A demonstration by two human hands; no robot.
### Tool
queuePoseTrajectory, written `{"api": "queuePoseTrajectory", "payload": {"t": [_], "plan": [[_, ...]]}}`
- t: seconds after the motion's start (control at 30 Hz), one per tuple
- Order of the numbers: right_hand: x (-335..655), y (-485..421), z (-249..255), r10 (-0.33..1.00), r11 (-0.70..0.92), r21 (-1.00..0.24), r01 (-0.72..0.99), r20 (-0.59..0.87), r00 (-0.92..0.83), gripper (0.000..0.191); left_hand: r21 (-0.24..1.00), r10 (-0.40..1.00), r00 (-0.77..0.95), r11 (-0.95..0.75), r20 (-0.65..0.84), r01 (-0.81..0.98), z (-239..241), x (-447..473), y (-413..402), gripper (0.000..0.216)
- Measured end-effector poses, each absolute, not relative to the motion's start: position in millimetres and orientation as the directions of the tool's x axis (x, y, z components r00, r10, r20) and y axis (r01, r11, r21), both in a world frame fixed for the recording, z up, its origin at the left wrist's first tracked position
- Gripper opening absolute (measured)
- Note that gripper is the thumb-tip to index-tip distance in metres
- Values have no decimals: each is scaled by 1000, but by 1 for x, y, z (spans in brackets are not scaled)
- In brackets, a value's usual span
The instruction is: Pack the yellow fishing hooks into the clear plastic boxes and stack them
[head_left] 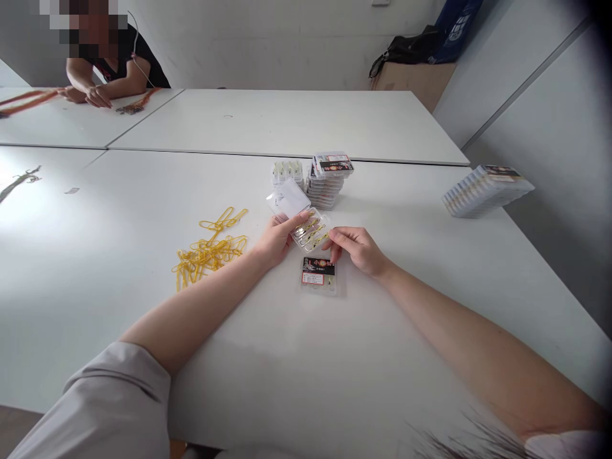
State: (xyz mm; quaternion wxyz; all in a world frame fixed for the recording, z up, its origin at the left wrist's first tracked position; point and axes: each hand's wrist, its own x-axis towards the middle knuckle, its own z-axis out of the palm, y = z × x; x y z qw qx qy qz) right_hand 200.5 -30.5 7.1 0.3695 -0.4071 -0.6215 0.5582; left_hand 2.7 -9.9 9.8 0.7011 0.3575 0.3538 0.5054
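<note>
My left hand (pixel 277 242) holds an open box (pixel 301 242) of hooks (pixel 312 237) mid-tabletop (pixel 268 370); whether my right hand (pixel 358 250) grips one, I can't tell. Stacked boxes (pixel 325 191) look finished; this one isn't shut yet.

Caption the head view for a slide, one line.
Left hand holds an open clear plastic case of hooks, right hand at its edge, with yellow cords and stacked cases nearby.

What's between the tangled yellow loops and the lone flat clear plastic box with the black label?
The head view shows the bare left forearm, then white tabletop before the plastic box.
</note>
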Motion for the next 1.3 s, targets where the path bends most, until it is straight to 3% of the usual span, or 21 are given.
{"api": "queuePoseTrajectory", "payload": {"t": [0.27,1.3], "plan": [[199,-31,7,914,35,-996,80,-1,-407,52,861,950,293,237,-109,-450,17,3,-15,28],[199,-31,7,914,14,-997,78,-19,-404,54,882,969,240,168,-65,-441,14,6,-16,37]]}}
